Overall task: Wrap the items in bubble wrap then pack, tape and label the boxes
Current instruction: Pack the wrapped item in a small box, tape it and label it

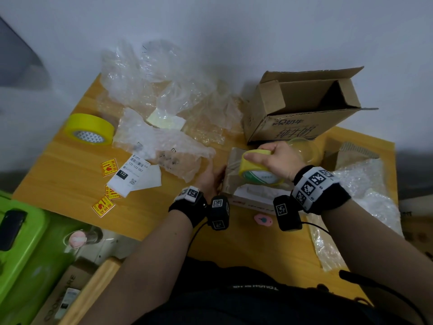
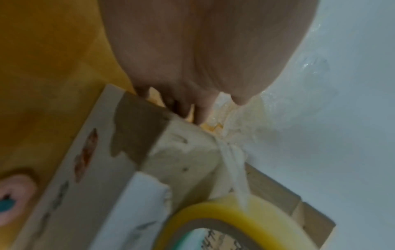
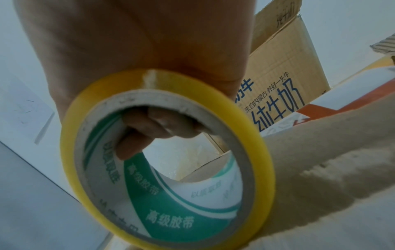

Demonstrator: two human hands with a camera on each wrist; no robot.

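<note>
A small closed cardboard box (image 1: 234,160) (image 2: 181,152) (image 3: 320,160) lies on the yellow wooden table (image 1: 70,170) in front of me. My right hand (image 1: 274,160) (image 3: 128,50) holds a yellow-edged roll of clear tape (image 1: 255,171) (image 2: 224,219) (image 3: 265,160) just over the box top, fingers hooked through the core. A twisted strand of tape runs from the roll to the box's left end. My left hand (image 1: 209,178) (image 2: 192,67) presses straight fingers against that end.
An open larger carton (image 1: 281,127) (image 3: 288,59) stands behind the small box. Loose bubble wrap (image 1: 164,95) covers the table's back, more bubble wrap (image 1: 365,184) at right. A big yellow tape roll (image 1: 90,127), shipping labels (image 1: 133,174) and fragile stickers (image 1: 103,206) lie left.
</note>
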